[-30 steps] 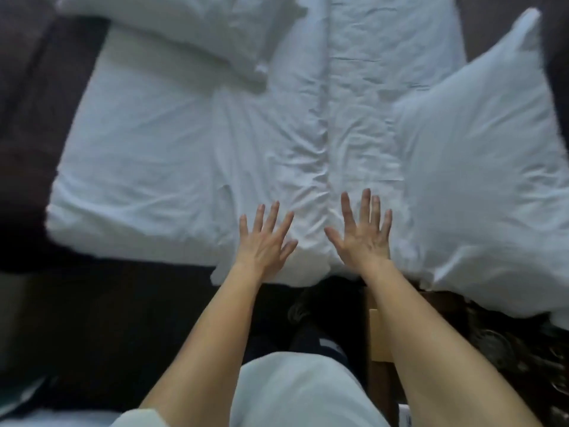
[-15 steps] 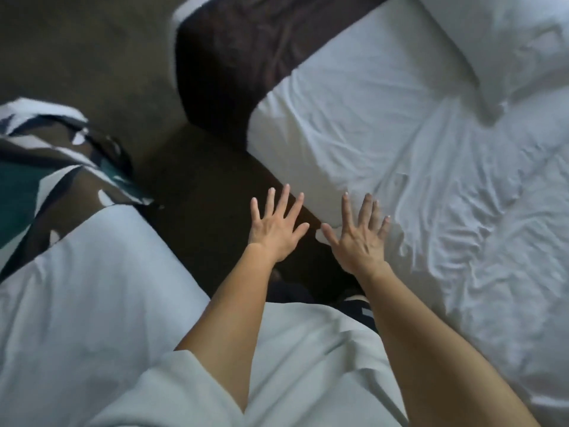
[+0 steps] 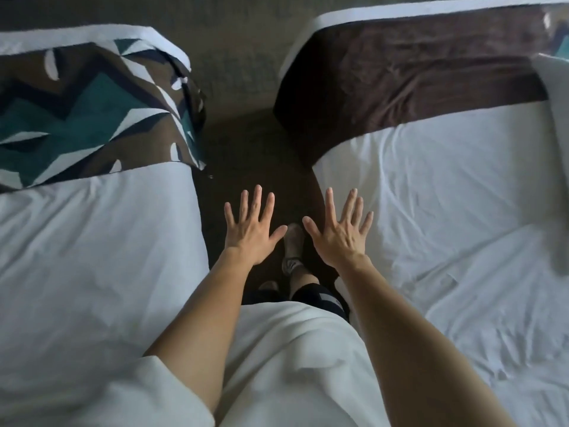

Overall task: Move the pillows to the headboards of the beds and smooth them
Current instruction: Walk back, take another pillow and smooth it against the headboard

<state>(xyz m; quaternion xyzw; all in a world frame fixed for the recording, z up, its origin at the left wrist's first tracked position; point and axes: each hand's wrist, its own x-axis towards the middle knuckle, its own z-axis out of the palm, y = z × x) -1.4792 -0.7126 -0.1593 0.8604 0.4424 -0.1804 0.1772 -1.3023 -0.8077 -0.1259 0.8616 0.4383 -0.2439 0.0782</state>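
Note:
I stand in the dark gap between two beds, looking toward their foot ends. My left hand (image 3: 251, 229) and my right hand (image 3: 340, 231) are held out flat over the gap, fingers spread, holding nothing. The left bed (image 3: 92, 257) has a smooth white sheet. On the right bed (image 3: 446, 195) the white sheet is wrinkled. Only a white pillow's edge (image 3: 555, 118) shows at the far right on the right bed. No headboard is in view.
A patterned teal, brown and white runner (image 3: 80, 118) crosses the foot of the left bed. A plain dark brown runner (image 3: 415, 81) crosses the foot of the right bed. Grey carpet (image 3: 240, 47) lies beyond. My feet (image 3: 292, 245) stand in the narrow aisle.
My view has swung left, from the wrinkled bed with its pillows to the aisle between both beds. Both hands stay flat and spread, now over the gap instead of the sheet.

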